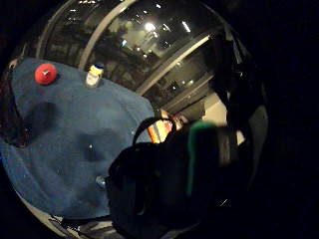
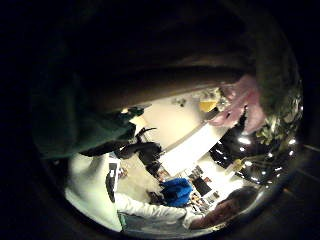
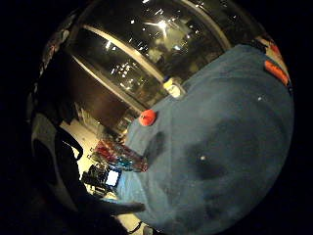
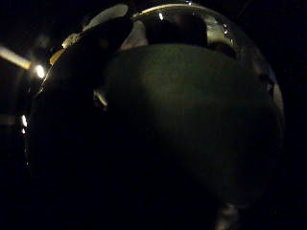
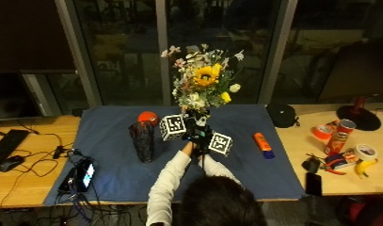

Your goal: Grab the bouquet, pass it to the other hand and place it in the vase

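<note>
**Holding the bouquet upright between both hands**

Standing upright above the middle of the blue cloth [image 5: 115, 165], the bouquet [image 5: 202, 84] is raised clear of the surface [image 5: 28, 136], its sunflower and pale blossoms spreading in front of the dark window. Both hands meet at the base of the stems: the left hand [image 5: 190, 131] and the right hand [image 5: 202, 137] are pressed close together there, one just beside the other. The left thumb side palm view shows stems and blossoms close to that palm, and the right thumb side palm view is filled by a dark green mass close to its palm. How the fingers of either hand are curled round the stems cannot be told, since the gloves hide one another in the outside view.

The dark vase [image 5: 143, 140] stands upright on the cloth just to the person's left of the hands, apart from them and from the bouquet. Behind the vase, touching or nearly touching its top in the outside view, lies a red round object [image 5: 147, 117]. An orange marker-like stick [image 5: 263, 144] lies on the cloth to the person's right, well apart from the hands.
</note>
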Motion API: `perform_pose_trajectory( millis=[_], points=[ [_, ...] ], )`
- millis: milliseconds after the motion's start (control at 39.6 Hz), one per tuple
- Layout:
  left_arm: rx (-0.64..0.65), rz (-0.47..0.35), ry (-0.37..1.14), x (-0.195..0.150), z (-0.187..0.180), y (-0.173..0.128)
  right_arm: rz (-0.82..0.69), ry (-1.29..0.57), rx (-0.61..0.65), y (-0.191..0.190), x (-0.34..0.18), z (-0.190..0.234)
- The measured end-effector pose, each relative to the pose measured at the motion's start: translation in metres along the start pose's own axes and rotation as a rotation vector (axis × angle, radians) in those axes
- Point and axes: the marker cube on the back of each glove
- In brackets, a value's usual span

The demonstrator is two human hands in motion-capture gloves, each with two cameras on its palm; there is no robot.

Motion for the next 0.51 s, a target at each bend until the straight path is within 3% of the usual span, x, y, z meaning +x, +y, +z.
perform_pose_trajectory(
  millis=[101,202,303,430,505],
  points=[
    [0.044,-0.004,-0.019,0.002,-0.012,-0.002,-0.053,-0.124,-0.169,0.01,-0.013,0.009],
    [0.056,0.01,-0.028,0.006,-0.025,-0.008,-0.033,-0.064,-0.358,0.02,-0.012,0.007],
    [0.037,0.031,-0.022,0.021,-0.042,-0.019,-0.205,-0.278,-0.498,0.023,-0.033,0.005],
    [0.053,0.076,-0.005,0.04,-0.068,-0.05,-0.154,-0.082,-0.59,0.015,-0.011,-0.01],
    [0.066,0.083,-0.015,0.055,-0.088,-0.068,-0.188,-0.111,-0.596,0.004,-0.009,-0.017]
  ],
)
